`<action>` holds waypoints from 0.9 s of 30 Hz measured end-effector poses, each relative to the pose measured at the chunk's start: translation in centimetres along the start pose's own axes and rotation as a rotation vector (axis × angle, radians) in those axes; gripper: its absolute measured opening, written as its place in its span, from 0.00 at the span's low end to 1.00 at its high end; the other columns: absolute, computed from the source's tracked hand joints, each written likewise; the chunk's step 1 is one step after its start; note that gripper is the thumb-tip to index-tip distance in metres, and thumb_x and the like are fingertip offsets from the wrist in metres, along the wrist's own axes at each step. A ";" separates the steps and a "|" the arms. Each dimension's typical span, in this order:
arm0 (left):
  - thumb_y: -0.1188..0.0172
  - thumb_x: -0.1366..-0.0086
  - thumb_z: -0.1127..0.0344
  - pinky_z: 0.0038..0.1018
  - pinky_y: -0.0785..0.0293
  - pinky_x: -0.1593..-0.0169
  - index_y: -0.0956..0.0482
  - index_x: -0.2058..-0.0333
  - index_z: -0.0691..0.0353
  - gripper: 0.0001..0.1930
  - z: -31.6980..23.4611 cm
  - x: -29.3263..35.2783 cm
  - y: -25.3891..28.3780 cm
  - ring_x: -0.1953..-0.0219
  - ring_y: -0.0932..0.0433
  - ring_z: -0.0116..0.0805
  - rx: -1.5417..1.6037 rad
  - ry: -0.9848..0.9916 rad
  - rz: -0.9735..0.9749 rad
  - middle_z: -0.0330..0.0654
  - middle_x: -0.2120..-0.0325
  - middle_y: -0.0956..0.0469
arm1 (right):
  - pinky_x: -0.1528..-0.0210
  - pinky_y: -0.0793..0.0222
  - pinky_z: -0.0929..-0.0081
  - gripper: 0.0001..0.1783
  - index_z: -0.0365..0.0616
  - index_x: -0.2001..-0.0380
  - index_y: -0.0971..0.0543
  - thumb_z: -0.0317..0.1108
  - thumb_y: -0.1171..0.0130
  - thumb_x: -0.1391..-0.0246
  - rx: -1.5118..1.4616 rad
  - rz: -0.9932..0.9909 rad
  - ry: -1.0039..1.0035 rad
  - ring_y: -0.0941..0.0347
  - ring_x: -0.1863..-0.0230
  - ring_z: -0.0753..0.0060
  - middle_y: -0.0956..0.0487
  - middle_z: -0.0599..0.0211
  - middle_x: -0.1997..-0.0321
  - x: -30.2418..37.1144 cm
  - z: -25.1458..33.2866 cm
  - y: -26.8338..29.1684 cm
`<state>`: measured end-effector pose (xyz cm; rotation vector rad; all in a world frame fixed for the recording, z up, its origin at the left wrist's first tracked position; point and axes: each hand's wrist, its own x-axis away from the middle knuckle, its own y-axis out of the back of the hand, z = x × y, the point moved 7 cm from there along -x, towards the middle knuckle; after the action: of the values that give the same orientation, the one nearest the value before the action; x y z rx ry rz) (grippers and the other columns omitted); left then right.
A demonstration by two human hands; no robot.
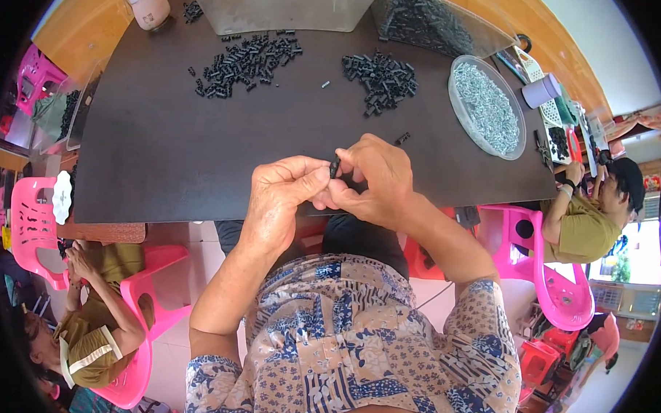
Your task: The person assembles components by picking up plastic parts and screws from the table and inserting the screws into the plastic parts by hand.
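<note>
The room is holding pink plastic armchairs (42, 229) on both sides. A dark brown table (165, 157) is bearing a round tray (451, 101) of small silvery pieces (487, 106) and heaps of black cylindrical parts (241, 66). Near its edge, the left hand (281, 194) and right hand (379, 172) are pinching one black ribbed part (334, 167) with closed fingertips; it is lying between them, neither nearer, its long axis running roughly away from the body.
</note>
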<state>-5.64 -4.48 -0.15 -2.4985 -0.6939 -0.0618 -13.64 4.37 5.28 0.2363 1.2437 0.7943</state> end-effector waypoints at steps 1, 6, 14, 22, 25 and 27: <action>0.43 0.42 0.73 0.20 0.32 0.71 0.22 0.69 0.74 0.07 0.0 0.0 0.1 0.80 0.28 0.27 -0.009 -0.010 0.000 0.43 0.79 0.23 | 0.84 0.41 0.76 0.22 0.40 0.67 0.28 0.23 0.37 0.72 -0.019 -0.005 0.003 0.36 0.85 0.73 0.29 0.71 0.80 0.0 0.1 -0.1; 0.42 0.44 0.75 0.20 0.32 0.72 0.22 0.71 0.74 0.06 0.1 0.1 0.4 0.80 0.28 0.26 0.058 -0.032 -0.040 0.43 0.80 0.24 | 0.86 0.43 0.77 0.21 0.40 0.68 0.28 0.22 0.37 0.73 -0.047 -0.035 0.041 0.38 0.87 0.74 0.30 0.72 0.81 -0.3 0.5 -0.2; 0.41 0.45 0.74 0.20 0.30 0.66 0.22 0.69 0.73 0.07 0.6 -0.1 -0.4 0.74 0.25 0.26 0.029 0.002 0.004 0.43 0.75 0.21 | 0.84 0.40 0.71 0.16 0.38 0.73 0.30 0.22 0.40 0.72 -0.006 -0.058 0.053 0.37 0.84 0.65 0.35 0.67 0.84 0.7 0.7 0.0; 0.37 0.44 0.69 0.20 0.31 0.73 0.22 0.72 0.70 0.08 1.3 -0.2 -0.1 0.79 0.27 0.25 -0.078 0.021 0.016 0.42 0.78 0.22 | 0.74 0.34 0.66 0.19 0.38 0.64 0.27 0.27 0.37 0.65 0.022 0.053 -0.063 0.32 0.76 0.59 0.30 0.63 0.77 1.8 0.7 1.3; 0.39 0.43 0.69 0.19 0.29 0.75 0.22 0.72 0.69 0.08 1.4 -0.3 0.2 0.81 0.26 0.28 -0.057 0.026 -0.023 0.43 0.79 0.22 | 0.71 0.32 0.66 0.19 0.41 0.61 0.25 0.24 0.36 0.62 0.225 0.067 -0.117 0.29 0.72 0.57 0.25 0.61 0.72 2.6 -2.5 4.2; 0.42 0.41 0.68 0.19 0.30 0.76 0.22 0.71 0.69 0.08 1.1 -0.5 -0.1 0.82 0.26 0.27 -0.036 0.009 -0.001 0.43 0.80 0.23 | 0.67 0.34 0.66 0.17 0.42 0.63 0.23 0.22 0.38 0.62 0.340 0.107 -0.291 0.30 0.68 0.57 0.26 0.62 0.71 3.5 -5.7 6.0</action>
<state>-6.21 -4.12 -1.13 -2.5305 -0.6955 -0.0868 -20.94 9.53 4.10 0.6756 1.0896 0.6092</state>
